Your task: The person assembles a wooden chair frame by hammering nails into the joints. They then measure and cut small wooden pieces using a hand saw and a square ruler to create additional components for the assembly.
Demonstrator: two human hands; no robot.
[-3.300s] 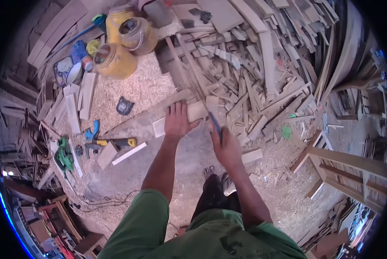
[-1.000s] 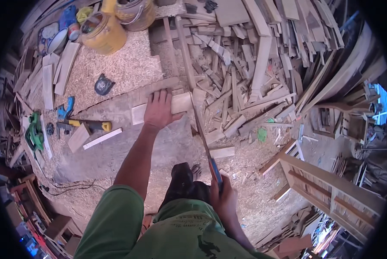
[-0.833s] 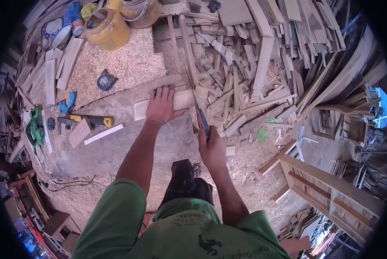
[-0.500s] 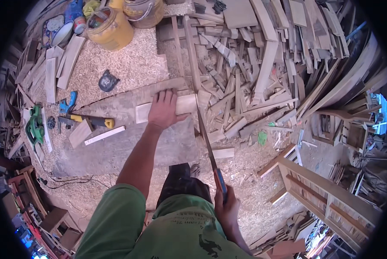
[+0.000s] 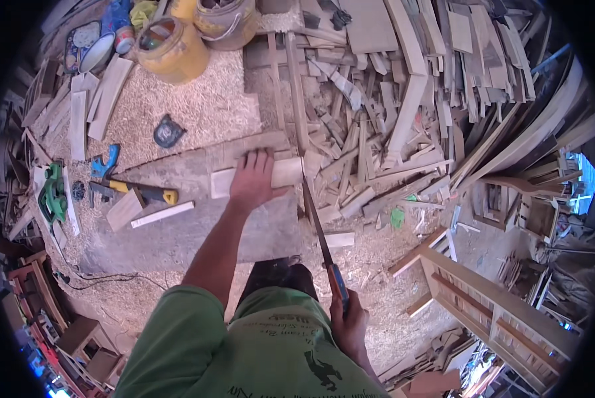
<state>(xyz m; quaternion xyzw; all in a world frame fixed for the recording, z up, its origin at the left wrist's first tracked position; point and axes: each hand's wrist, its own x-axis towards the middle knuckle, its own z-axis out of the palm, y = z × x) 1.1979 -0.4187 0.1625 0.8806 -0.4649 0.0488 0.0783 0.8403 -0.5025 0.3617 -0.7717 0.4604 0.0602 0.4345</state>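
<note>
My left hand (image 5: 251, 182) lies across a short pale wooden board (image 5: 287, 172) on a worn workbench panel (image 5: 244, 232). Its fingers reach over the board's far edge, and the thumb rests along the near side. In my right hand (image 5: 350, 320) is the blue and orange handle of a handsaw, closed within the fingers. The handsaw's long blade (image 5: 318, 227) slants up and away to meet the board's right end. How deep the teeth sit there is too small to tell.
Left on the panel lie a yellow and black handsaw (image 5: 145, 191), wood offcuts (image 5: 163, 215) and a blue-handled tool (image 5: 105, 161). A green power tool (image 5: 55, 192) sits farther left. Yellow buckets (image 5: 172, 53) stand behind. Scrap wood (image 5: 370, 139) heaps up right, near a wooden frame (image 5: 466, 292).
The scene sits slightly lower in the picture as the view has shifted. The saw handle and my right hand are a little nearer the bench; my left hand keeps its place on the board.
</note>
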